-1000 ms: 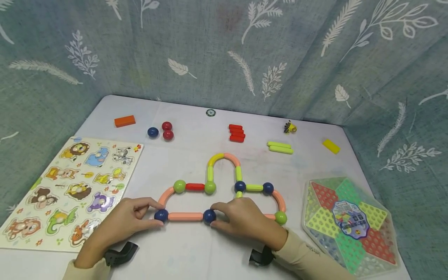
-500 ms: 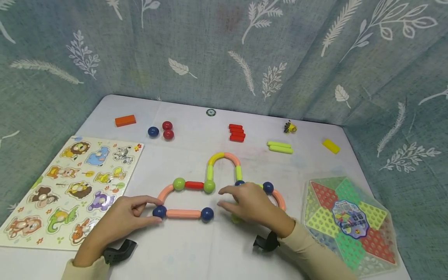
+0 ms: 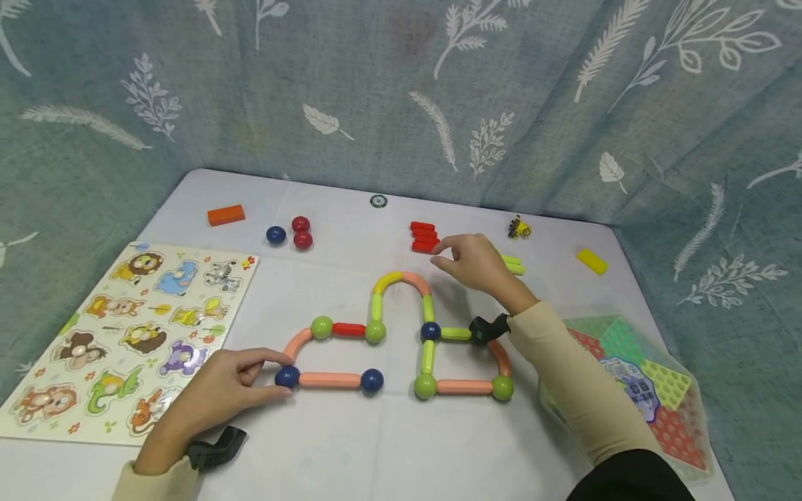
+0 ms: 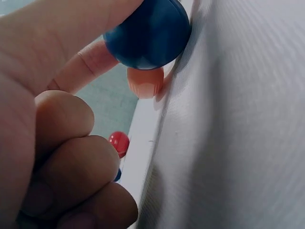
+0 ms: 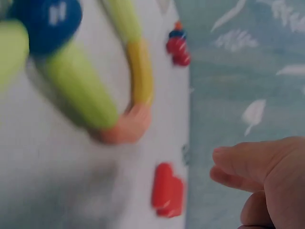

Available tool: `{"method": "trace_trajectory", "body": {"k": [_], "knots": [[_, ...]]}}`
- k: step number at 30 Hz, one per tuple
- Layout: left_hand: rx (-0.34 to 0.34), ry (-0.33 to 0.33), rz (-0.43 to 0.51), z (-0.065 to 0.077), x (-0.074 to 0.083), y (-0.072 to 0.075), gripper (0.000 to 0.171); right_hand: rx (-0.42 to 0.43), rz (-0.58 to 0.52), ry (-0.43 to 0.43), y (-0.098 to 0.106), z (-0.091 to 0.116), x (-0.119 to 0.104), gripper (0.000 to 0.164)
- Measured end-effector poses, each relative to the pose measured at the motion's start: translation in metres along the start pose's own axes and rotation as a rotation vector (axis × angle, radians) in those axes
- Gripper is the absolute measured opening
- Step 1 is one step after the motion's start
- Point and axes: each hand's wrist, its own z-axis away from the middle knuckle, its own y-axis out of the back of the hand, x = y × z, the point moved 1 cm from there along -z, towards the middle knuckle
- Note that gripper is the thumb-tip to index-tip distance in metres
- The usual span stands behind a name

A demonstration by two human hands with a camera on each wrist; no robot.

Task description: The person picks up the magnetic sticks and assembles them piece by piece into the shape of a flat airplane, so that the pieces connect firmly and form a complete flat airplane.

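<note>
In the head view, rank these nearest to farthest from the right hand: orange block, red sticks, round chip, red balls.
1. Red sticks: just left of the right hand.
2. Round chip: farther left and back.
3. Red balls: well left.
4. Orange block: far left.

From my seat I see a plain beige fabric left sleeve [image 3: 156,482] and a matching right sleeve [image 3: 579,390], with black cloth [image 3: 629,479] higher up. Chunky, kinda curved black plastic-looking units [image 3: 216,451] sit by both sleeve ends.

Hands [image 3: 216,386], pinched blue ball [image 3: 287,377], joined rods [image 3: 329,380]
</note>
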Motion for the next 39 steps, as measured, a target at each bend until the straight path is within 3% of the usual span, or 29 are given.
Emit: {"method": "trace_trajectory", "body": {"k": [5,9,14,17,21,26,31,35,39], "knots": [[-0.011,0.013,0.074,0.001,0.013,-0.002,0.038,-0.019,-0.004,-0.076,-0.012,-0.025,0.018,0.018],[-0.008,-0.051,0.105,-0.003,0.041,-0.015,0.033,-0.023,-0.016,-0.114,-0.022,-0.037,0.029,0.017],[-0.017,-0.205,-0.002,-0.016,0.082,-0.046,0.028,-0.025,-0.013,-0.131,-0.028,-0.042,0.034,0.017],[-0.010,-0.278,-0.116,-0.020,0.095,-0.062,0.030,-0.033,-0.018,-0.133,-0.028,-0.041,0.033,0.016],[0.027,-0.287,-0.225,-0.022,0.100,-0.073,0.032,-0.052,-0.031,-0.160,-0.026,-0.037,0.031,0.014],[0.084,-0.281,-0.209,-0.023,0.097,-0.077,0.027,-0.100,-0.012,-0.183,-0.023,-0.030,0.028,0.010],[0.134,-0.240,-0.232,-0.022,0.096,-0.076,0.029,-0.108,-0.036,-0.154,-0.025,-0.028,0.023,0.018],[0.141,-0.188,-0.284,-0.020,0.099,-0.077,0.032,-0.126,-0.032,-0.186,-0.033,-0.030,0.025,0.025],[0.144,-0.181,-0.300,-0.018,0.100,-0.078,0.031,-0.132,-0.015,-0.194,-0.038,-0.029,0.028,0.026]]}}
